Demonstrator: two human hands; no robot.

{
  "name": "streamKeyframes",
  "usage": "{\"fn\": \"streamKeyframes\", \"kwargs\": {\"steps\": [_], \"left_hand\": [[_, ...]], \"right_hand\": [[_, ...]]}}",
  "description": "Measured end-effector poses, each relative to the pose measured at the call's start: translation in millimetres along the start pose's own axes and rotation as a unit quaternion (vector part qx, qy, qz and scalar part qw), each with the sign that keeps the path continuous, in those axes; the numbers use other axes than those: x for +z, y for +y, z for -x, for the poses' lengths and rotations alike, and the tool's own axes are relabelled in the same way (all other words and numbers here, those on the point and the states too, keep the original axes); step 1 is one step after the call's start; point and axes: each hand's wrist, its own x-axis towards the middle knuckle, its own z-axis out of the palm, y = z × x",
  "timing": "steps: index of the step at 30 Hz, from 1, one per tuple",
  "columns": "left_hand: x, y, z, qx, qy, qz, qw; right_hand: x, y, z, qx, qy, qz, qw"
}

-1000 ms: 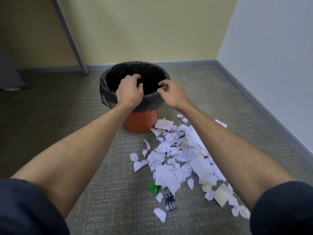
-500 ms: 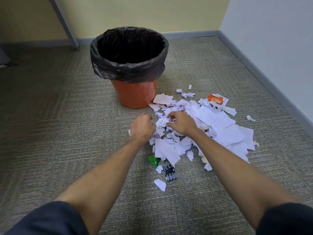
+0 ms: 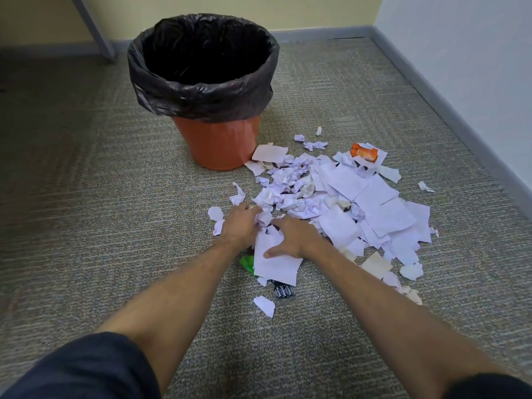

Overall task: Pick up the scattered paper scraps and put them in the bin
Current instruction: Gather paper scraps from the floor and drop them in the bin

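Carpet underfoot, grey baseboard along the right wall. Orange bin, black liner folded over its rim, upright, mouth unobstructed. Paper scraps heaped just right of the bin's base, nearest pieces touching it. Orange wrapper at the heap's far edge; lettering too blurred to read. Green scrap and dark wrapper near my wrists, print illegible. My left hand and right hand sit on the heap's near edge, fingers curled into the paper, right thumb pressing one white sheet.
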Motion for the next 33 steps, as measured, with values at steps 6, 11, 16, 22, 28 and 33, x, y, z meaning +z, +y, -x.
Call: {"fn": "streamKeyframes", "kwargs": {"steps": [6, 11, 16, 22, 28, 33], "left_hand": [[-8.9, 2.8, -2.6, -0.006, 0.033, 0.015, 0.999], [-33.1, 12.7, -9.3, -0.034, 0.056, 0.063, 0.996], [-66.5, 27.5, -14.1, -0.047, 0.087, 0.113, 0.989], [-137.1, 49.5, -9.6, 0.009, 0.154, 0.121, 0.980], [-217.2, 58.7, 0.0, 0.049, 0.207, 0.145, 0.966], [-265.5, 63.7, 7.2, 0.060, 0.257, 0.154, 0.952]], "right_hand": [[17.3, -5.4, -5.8, 0.010, 0.016, -0.048, 0.999], [-4.0, -1.6, -10.7, 0.014, 0.021, -0.173, 0.985], [-61.6, -8.8, -1.7, -0.017, 0.051, -0.232, 0.971], [-139.7, -26.0, 22.9, -0.038, 0.125, -0.230, 0.964], [-211.1, -56.6, 42.9, -0.051, 0.193, -0.219, 0.955], [-258.1, -81.8, 44.6, -0.054, 0.271, -0.203, 0.939]]}}
